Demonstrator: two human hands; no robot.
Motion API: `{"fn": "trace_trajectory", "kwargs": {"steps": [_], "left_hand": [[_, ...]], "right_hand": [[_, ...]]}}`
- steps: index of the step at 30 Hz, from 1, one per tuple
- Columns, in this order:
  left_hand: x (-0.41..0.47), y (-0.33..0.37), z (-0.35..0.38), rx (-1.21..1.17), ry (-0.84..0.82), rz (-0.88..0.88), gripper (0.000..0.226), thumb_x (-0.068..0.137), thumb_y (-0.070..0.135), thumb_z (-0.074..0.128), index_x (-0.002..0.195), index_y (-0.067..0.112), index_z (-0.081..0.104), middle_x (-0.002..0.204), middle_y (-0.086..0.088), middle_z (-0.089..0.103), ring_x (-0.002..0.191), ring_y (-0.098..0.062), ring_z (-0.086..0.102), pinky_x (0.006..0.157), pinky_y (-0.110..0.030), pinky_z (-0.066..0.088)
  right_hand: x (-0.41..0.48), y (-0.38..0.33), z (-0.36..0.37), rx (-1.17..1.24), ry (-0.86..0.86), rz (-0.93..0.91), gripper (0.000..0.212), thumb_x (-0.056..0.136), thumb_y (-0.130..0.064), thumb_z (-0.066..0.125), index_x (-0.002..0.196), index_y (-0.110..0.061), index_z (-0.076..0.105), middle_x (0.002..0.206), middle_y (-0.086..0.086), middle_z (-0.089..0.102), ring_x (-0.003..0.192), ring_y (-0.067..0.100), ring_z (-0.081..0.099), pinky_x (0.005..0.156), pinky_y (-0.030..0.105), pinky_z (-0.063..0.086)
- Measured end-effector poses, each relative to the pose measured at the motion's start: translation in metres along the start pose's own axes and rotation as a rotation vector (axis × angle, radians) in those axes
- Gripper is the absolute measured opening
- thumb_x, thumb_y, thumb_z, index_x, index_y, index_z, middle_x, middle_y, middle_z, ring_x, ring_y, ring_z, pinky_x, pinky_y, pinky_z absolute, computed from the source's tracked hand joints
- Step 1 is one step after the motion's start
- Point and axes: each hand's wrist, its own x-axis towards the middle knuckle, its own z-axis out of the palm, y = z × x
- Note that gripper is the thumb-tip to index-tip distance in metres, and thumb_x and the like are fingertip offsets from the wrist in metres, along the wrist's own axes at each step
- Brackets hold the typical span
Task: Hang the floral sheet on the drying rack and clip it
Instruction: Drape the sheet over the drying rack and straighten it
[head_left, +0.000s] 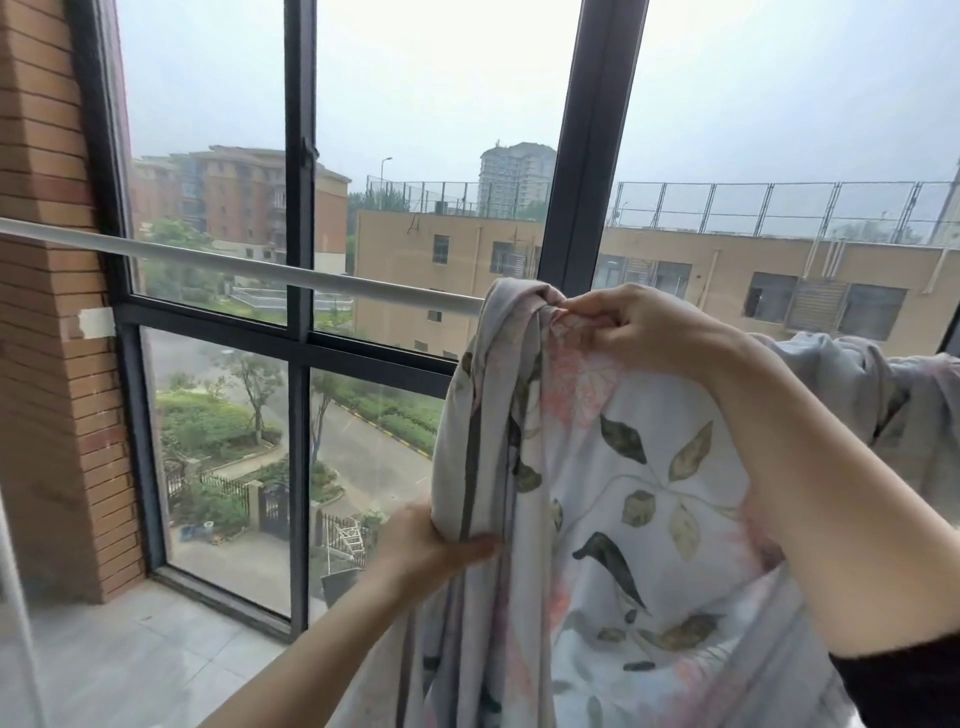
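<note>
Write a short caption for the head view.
Right hand pinches the sheet at the rail; left hand grips its hanging edge, by the window.

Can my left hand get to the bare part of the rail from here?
Probably yes: nothing lies between the left hand and the bare rail above it, though it grips the floral sheet by its edge.

No writing, label, brand, number or sign can be read anywhere in the head view.
</note>
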Motion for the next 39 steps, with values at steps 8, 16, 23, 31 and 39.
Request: {"fn": "trace_trajectory", "kwargs": {"steps": [8,16,23,31,39], "left_hand": [[-0.006,-0.005,-0.033,-0.241,-0.072,-0.104,0.051,0.063,0.050,0.060,0.091,0.009,0.072,0.083,-0.007,0.066,0.076,-0.019,0.058,0.064,-0.028,0.039],[0.015,0.064,-0.142,-0.303,0.149,0.112,0.024,0.080,0.033,0.063,0.074,0.009,0.065,0.071,-0.007,0.060,0.068,-0.017,0.055,0.062,-0.027,0.043],[0.088,0.179,-0.192,-0.027,0.260,0.335,0.040,0.090,0.040,0.053,0.080,0.004,0.066,0.076,-0.006,0.061,0.072,-0.018,0.054,0.063,-0.030,0.040],[0.155,0.197,-0.138,0.591,0.040,0.123,0.069,0.090,0.048,0.052,0.137,0.001,0.036,0.133,-0.018,0.049,0.115,-0.032,0.053,0.084,-0.037,0.044],[0.168,0.179,-0.153,0.633,-0.187,0.160,0.071,0.081,0.075,0.045,0.114,0.015,0.061,0.117,-0.004,0.062,0.101,-0.020,0.057,0.093,-0.036,0.047]], "right_hand": [[-0.005,0.003,-0.003,0.042,-0.003,-0.003,0.023,0.082,-0.052,0.060,0.102,-0.064,0.059,0.078,-0.029,0.068,0.064,-0.005,0.056,0.068,0.022,0.044],[-0.007,0.004,-0.005,-0.021,0.006,0.012,0.026,0.083,-0.052,0.061,0.108,-0.060,0.061,0.096,-0.026,0.070,0.087,0.003,0.064,0.084,0.034,0.055],[-0.015,0.017,-0.017,0.102,0.088,0.100,0.029,0.088,-0.053,0.057,0.093,-0.032,0.076,0.059,-0.013,0.066,0.047,0.001,0.050,0.052,0.026,0.042],[-0.024,0.048,-0.040,-0.039,0.089,0.400,0.037,0.091,-0.021,0.055,0.057,-0.012,0.063,0.060,0.002,0.059,0.059,0.016,0.050,0.059,0.028,0.040],[-0.024,0.016,-0.029,-0.077,0.259,0.179,0.011,0.090,-0.029,0.064,0.095,-0.026,0.074,0.094,-0.012,0.069,0.092,0.008,0.063,0.075,0.020,0.042]]}}
